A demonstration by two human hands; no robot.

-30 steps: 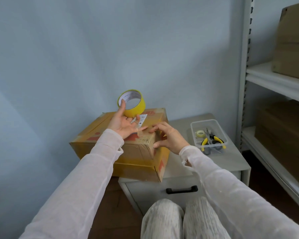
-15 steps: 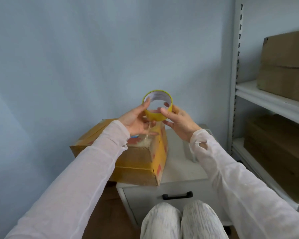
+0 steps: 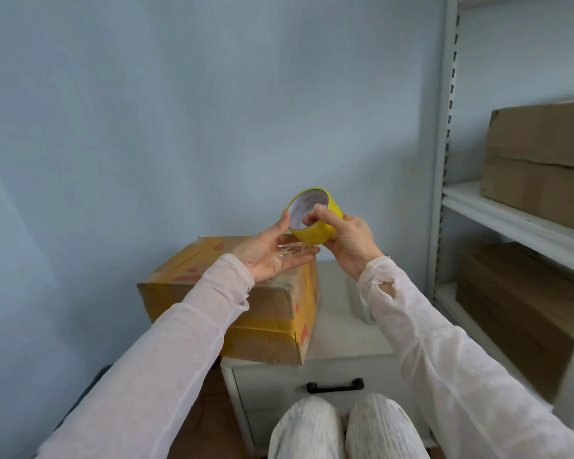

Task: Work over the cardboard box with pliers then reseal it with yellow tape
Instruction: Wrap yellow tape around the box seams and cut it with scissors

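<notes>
A closed cardboard box (image 3: pixel 272 313) sits on the left end of the white bench (image 3: pixel 342 329), overhanging its edge. Above it the left hand (image 3: pixel 272 253) lies open, palm up, thumb against the tape roll (image 3: pixel 312 226), with a scrap of clear film (image 3: pixel 290 253) on its fingers. The right hand (image 3: pixel 348 243) grips the yellow roll, thumb through the core, apparently hunting for the loose end. Brown cartons (image 3: pixel 540 154) fill the shelf (image 3: pixel 511 223) at right.
</notes>
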